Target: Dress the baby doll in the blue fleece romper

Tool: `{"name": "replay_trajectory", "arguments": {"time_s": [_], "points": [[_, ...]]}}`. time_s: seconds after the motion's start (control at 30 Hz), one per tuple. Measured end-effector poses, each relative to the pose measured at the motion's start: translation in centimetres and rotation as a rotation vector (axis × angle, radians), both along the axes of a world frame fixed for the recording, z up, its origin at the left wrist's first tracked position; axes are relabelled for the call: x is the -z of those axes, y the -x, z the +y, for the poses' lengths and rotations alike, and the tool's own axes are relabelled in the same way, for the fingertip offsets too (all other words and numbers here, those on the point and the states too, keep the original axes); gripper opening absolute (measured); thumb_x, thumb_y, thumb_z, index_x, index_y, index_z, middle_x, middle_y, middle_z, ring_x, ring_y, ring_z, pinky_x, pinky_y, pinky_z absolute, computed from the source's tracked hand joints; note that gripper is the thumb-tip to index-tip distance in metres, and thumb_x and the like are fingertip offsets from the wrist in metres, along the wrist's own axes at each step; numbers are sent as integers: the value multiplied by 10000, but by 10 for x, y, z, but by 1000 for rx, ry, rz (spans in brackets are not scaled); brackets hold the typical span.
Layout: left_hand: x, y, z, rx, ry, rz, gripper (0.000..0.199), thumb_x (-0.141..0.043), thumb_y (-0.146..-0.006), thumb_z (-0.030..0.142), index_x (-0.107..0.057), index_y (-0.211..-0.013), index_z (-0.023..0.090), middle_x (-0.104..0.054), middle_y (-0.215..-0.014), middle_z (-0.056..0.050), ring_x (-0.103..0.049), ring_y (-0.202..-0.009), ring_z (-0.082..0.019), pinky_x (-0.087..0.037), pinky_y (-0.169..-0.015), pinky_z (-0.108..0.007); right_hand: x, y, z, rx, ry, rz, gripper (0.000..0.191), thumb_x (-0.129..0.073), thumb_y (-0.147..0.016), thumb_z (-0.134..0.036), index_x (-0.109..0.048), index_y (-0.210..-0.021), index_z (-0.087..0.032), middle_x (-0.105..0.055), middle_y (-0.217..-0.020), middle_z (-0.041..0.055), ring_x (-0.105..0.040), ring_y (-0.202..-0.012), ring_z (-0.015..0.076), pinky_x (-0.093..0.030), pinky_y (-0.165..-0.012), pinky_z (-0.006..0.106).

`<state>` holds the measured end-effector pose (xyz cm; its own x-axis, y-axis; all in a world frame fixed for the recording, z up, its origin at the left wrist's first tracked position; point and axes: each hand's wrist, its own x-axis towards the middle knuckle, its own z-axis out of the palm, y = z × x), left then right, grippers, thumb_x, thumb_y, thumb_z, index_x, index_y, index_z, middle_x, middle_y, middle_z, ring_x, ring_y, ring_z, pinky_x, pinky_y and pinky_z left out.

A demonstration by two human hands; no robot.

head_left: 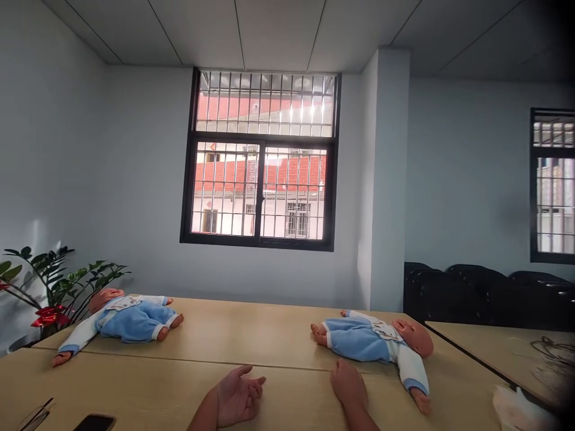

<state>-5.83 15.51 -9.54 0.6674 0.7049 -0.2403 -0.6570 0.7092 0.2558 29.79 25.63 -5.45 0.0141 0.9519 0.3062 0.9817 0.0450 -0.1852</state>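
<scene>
My left hand point(240, 396) rests palm up on the wooden table point(287, 389), fingers loosely curled and apart, holding nothing. To its right my right hand point(349, 385) lies on the table as a closed fist, back upward; nothing shows in it. Just beyond that fist is a baby doll point(359, 342) in a blue and white outfit, on its back with its head to the right. A similar baby doll point(130, 320) lies at the far left, head to the left, well away from my left hand.
A dark phone point(95, 422) and a pair of glasses point(36, 414) lie at the near left. White tissue point(516, 407) and coiled cables point(554, 353) are on the right. A potted plant point(58, 287) stands left; black chairs point(467, 296) line the back right. A barred window point(260, 185) is ahead.
</scene>
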Motion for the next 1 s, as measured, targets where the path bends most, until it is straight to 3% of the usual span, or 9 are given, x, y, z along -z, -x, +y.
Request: {"name": "replay_trajectory", "arguments": {"time_s": [0.33,0.6,0.83,1.0], "points": [[1,2,3,25,-52,25,367,-586,-976,406,-624,-1224,137,-725,-846,-103,-707,-667,-220,-528,-835,-384,-2,1,2,1,9,-12,361,-400,-971,-152,-748,-1068,-156,-758,-1128,190,-717,-1103,328,-493,-938,400],[-7,2,-3,16,-89,61,558,-614,-939,552,-600,-1275,107,-758,-948,-154,-726,-728,-244,-543,-880,-398,-3,1,2,0,4,-20,355,-410,-967,-157,-750,-1068,-179,-746,-1173,177,-716,-1107,312,-502,-932,389],[-4,4,-4,-136,-110,104,816,-573,-852,777,-565,-1301,96,-694,-1197,-270,-720,-1093,-381,-528,-960,-488,1,2,4,4,4,-63,352,-410,-976,-175,-739,-1100,-166,-742,-1179,178,-709,-1118,316,-500,-933,399],[-4,6,-4,-262,-114,110,933,-636,-768,833,-501,-1346,113,-620,-1336,-301,-682,-1173,-425,-523,-979,-525,3,3,4,-2,-7,-103,352,-407,-975,-172,-746,-1069,-168,-745,-1143,176,-714,-1095,308,-504,-914,387]]}}
